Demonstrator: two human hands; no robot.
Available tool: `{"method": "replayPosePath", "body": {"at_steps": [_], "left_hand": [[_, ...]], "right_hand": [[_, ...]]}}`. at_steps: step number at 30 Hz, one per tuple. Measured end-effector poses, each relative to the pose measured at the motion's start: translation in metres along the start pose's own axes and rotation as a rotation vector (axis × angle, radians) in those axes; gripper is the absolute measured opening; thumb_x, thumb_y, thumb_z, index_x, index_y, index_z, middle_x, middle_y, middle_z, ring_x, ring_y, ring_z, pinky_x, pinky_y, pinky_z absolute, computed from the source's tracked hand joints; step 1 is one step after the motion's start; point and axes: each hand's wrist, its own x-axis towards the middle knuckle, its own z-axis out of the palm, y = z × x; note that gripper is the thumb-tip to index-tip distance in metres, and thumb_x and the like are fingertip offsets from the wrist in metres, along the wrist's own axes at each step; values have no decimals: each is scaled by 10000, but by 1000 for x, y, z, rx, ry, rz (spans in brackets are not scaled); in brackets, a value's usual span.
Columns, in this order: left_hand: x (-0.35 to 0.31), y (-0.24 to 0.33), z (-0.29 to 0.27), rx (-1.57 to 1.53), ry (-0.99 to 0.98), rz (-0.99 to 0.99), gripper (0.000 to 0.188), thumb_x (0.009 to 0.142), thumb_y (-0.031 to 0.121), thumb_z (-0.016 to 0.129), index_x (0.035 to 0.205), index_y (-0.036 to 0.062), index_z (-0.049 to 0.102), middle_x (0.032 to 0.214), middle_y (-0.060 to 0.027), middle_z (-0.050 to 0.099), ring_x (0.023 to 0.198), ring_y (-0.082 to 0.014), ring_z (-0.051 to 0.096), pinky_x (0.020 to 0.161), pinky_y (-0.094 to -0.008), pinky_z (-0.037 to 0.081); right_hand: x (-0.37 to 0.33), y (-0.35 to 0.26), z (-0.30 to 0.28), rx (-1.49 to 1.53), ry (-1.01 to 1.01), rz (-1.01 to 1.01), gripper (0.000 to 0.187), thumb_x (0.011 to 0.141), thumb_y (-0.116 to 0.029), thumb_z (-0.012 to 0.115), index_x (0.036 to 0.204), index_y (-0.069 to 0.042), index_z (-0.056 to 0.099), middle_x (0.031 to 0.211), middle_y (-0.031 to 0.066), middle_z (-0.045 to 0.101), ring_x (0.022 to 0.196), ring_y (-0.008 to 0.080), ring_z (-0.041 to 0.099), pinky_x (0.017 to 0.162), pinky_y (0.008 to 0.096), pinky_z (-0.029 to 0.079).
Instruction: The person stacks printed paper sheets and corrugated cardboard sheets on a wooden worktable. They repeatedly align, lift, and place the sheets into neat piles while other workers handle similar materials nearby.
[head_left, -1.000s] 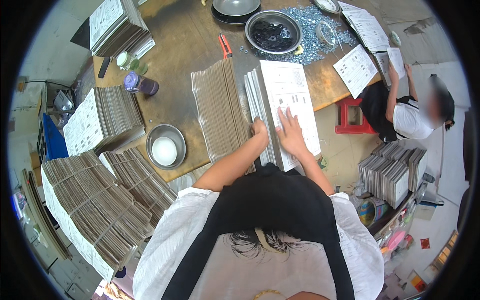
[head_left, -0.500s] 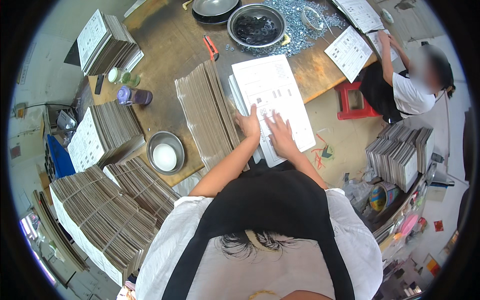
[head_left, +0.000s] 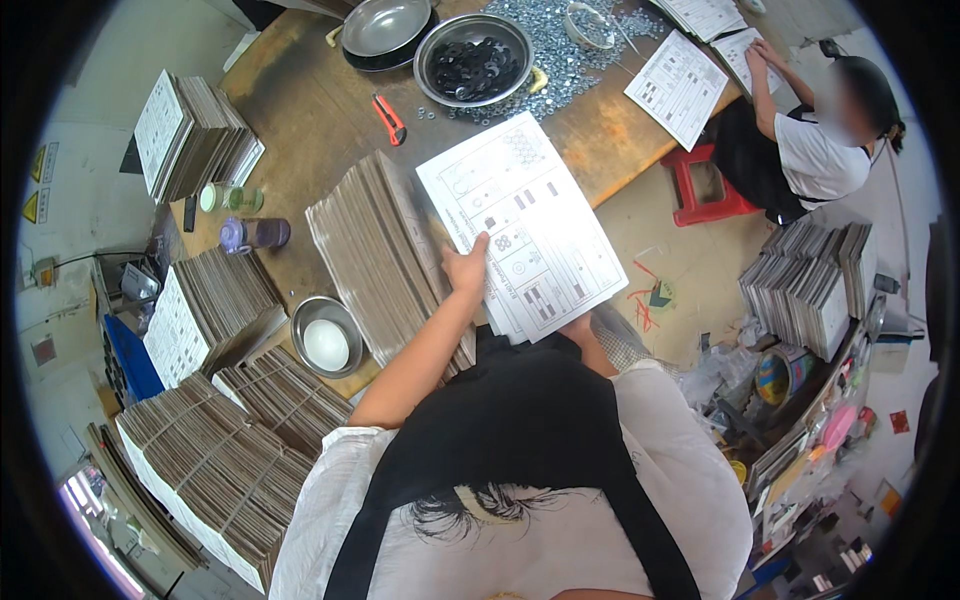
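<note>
The right hand shifts from atop to beneath the printed sheets, grip not discernible; the left hand grasps their left edge, thumb uppermost.

Printed sheets smooth matt paper; basin shiny metal; table scuffed wood; stool plastic.

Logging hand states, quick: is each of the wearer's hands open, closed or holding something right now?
Left hand: holding the printed sheets at their left edge, thumb on top.
Right hand: mostly hidden beneath them; grip cannot be told.
</note>
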Motion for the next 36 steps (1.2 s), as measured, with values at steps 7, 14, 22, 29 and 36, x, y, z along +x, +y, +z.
{"method": "replayPosePath", "body": {"at_steps": [7, 14, 22, 29, 36], "left_hand": [[0, 27, 19, -184, -257, -114, 611, 904, -34, 674, 1388, -35, 303, 1315, -268, 566, 1129, -351, 646, 892, -437, 593], [4, 67, 76, 0, -508, 11, 696, 890, -41, 650, 1474, 62, 285, 1296, -227, 609, 1102, -327, 667, 873, -472, 588], [-79, 107, -25, 184, -186, 1180, 489, 927, 191, 633, 1367, 7, 525, 1382, -212, 526, 1332, -367, 473, 1123, -461, 366], [55, -34, -308, 449, 823, 533, 505, 1031, 320, 534, 1354, -67, 503, 1330, -265, 533, 1271, -445, 477, 1101, -481, 349], [63, -133, -337, 291, 352, 42, 641, 1021, 508, 476, 1271, -69, 597, 1221, -294, 656, 1148, -434, 624, 990, -432, 462]], "right_hand": [[11, -21, 28, 13, -57, -263, 675, 1049, -532, 250, 1534, -85, 391, 1532, 121, 464, 1349, 366, 484, 1084, 502, 446], [51, -104, 32, -266, -160, -478, 692, 1046, -539, 260, 1551, -75, 348, 1578, 120, 400, 1386, 365, 443, 1097, 498, 433], [29, -137, 23, -189, 76, 12, 533, 1043, -476, 362, 1341, -76, 552, 1312, 117, 597, 1143, 279, 595, 884, 419, 516], [-61, -53, 11, -2476, 175, 327, 368, 1012, -341, 445, 1110, -83, 688, 1022, 161, 728, 943, 349, 703, 800, 477, 551], [-87, 19, 244, -1799, -482, -505, 411, 1044, -363, 507, 1363, -112, 574, 1178, 231, 678, 1132, 314, 663, 902, 376, 527]]}}
